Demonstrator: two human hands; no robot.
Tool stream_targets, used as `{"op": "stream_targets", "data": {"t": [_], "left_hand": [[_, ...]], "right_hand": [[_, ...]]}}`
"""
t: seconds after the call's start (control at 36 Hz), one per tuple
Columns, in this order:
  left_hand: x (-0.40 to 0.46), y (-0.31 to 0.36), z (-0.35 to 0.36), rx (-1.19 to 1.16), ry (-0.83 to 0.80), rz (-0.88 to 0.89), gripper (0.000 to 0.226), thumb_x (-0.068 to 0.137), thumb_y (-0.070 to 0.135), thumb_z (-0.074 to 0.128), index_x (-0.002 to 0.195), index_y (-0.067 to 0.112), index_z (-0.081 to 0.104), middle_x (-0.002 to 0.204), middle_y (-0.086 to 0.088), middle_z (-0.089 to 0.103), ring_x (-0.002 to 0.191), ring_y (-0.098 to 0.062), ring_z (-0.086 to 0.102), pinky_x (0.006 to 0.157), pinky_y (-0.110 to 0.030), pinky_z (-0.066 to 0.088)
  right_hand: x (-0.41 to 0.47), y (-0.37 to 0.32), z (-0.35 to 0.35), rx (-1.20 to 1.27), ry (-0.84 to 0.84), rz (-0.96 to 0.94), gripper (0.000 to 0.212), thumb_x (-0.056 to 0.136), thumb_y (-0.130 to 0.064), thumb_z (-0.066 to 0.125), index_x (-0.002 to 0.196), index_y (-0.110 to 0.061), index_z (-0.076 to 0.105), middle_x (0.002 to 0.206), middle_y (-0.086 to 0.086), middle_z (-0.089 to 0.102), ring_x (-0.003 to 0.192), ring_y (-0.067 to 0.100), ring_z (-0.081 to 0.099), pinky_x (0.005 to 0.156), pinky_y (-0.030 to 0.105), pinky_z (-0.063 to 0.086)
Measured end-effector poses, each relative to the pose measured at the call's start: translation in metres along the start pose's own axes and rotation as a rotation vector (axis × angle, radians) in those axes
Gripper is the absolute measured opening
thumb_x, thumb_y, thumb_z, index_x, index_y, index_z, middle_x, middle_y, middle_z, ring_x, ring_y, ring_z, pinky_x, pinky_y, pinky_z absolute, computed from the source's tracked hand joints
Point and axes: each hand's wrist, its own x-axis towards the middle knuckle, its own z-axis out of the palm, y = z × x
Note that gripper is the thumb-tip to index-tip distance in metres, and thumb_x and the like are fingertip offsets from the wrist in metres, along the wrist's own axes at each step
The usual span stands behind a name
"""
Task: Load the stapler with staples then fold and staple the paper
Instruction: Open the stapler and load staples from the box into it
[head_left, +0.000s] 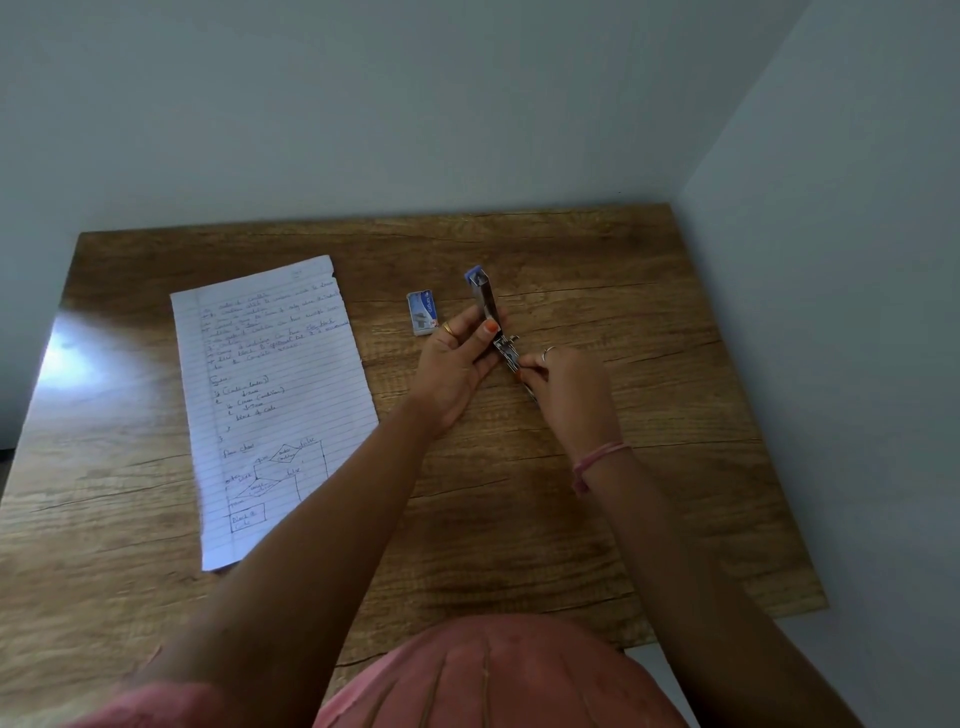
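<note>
A small blue and metal stapler (485, 299) lies hinged wide apart on the wooden table (597, 270), its blue-tipped top arm pointing away from me. My left hand (457, 364) grips that top arm between thumb and fingers. My right hand (569, 387) pinches at the stapler's lower metal channel (508, 352); whether it holds staples I cannot tell. A small blue staple box (422, 312) sits just left of the stapler. A lined sheet of paper (270, 395) with handwriting and a flowchart lies flat at the left.
The table stands in a corner, with a pale wall (415, 104) behind and another at the right (857, 312). Bare wood surrounds the hands. My pink clothing (493, 675) fills the bottom of the view.
</note>
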Motion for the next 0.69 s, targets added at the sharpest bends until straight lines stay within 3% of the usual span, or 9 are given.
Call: {"op": "stream_targets", "data": {"t": [0.14, 0.28, 0.33, 0.39, 0.44, 0.69], "left_hand": [[0.000, 0.000, 0.000, -0.010, -0.006, 0.001, 0.028, 0.097, 0.000, 0.048, 0.115, 0.014, 0.063, 0.102, 0.003, 0.073, 0.099, -0.008, 0.068, 0.082, -0.026, 0.055], [0.001, -0.002, -0.002, -0.012, -0.007, -0.001, 0.027, 0.097, 0.001, 0.049, 0.113, 0.015, 0.065, 0.104, 0.002, 0.073, 0.101, -0.010, 0.068, 0.082, -0.026, 0.054], [0.001, -0.002, -0.002, -0.013, -0.009, 0.000, 0.027, 0.096, 0.001, 0.049, 0.113, 0.015, 0.066, 0.104, 0.002, 0.073, 0.101, -0.010, 0.068, 0.082, -0.026, 0.054], [0.001, -0.002, -0.003, -0.011, -0.013, 0.003, 0.026, 0.096, 0.002, 0.050, 0.113, 0.014, 0.065, 0.104, 0.002, 0.073, 0.101, -0.011, 0.068, 0.084, -0.028, 0.055], [0.002, -0.002, -0.003, -0.010, -0.016, 0.004, 0.025, 0.096, 0.002, 0.050, 0.112, 0.014, 0.066, 0.104, 0.002, 0.073, 0.101, -0.011, 0.068, 0.084, -0.029, 0.055], [0.002, -0.003, -0.002, -0.009, -0.017, 0.006, 0.025, 0.095, 0.001, 0.051, 0.110, 0.013, 0.066, 0.103, 0.001, 0.074, 0.100, -0.011, 0.068, 0.084, -0.029, 0.055]], "right_hand": [[0.001, 0.002, 0.002, -0.033, -0.020, -0.026, 0.022, 0.090, -0.018, 0.062, 0.110, -0.015, 0.070, 0.093, 0.006, 0.071, 0.084, 0.018, 0.062, 0.075, 0.028, 0.048], [-0.001, 0.011, 0.002, -0.029, -0.041, -0.078, 0.024, 0.091, -0.020, 0.061, 0.113, -0.014, 0.069, 0.093, 0.005, 0.068, 0.077, 0.009, 0.051, 0.068, 0.019, 0.035], [-0.005, 0.016, 0.002, -0.006, -0.065, -0.105, 0.025, 0.092, -0.021, 0.058, 0.115, -0.015, 0.067, 0.097, 0.006, 0.067, 0.082, 0.013, 0.057, 0.072, 0.020, 0.041], [-0.010, 0.020, 0.002, 0.011, -0.090, -0.106, 0.029, 0.094, -0.021, 0.055, 0.121, -0.016, 0.064, 0.103, 0.006, 0.066, 0.091, 0.017, 0.060, 0.081, 0.030, 0.049], [-0.015, 0.024, 0.001, 0.036, -0.081, -0.111, 0.030, 0.094, -0.018, 0.054, 0.123, -0.017, 0.063, 0.108, 0.005, 0.065, 0.096, 0.017, 0.060, 0.085, 0.031, 0.049], [-0.025, 0.037, -0.010, 0.089, -0.142, -0.158, 0.037, 0.093, -0.007, 0.052, 0.126, -0.020, 0.060, 0.112, -0.001, 0.059, 0.095, 0.006, 0.047, 0.075, 0.009, 0.030]]}}
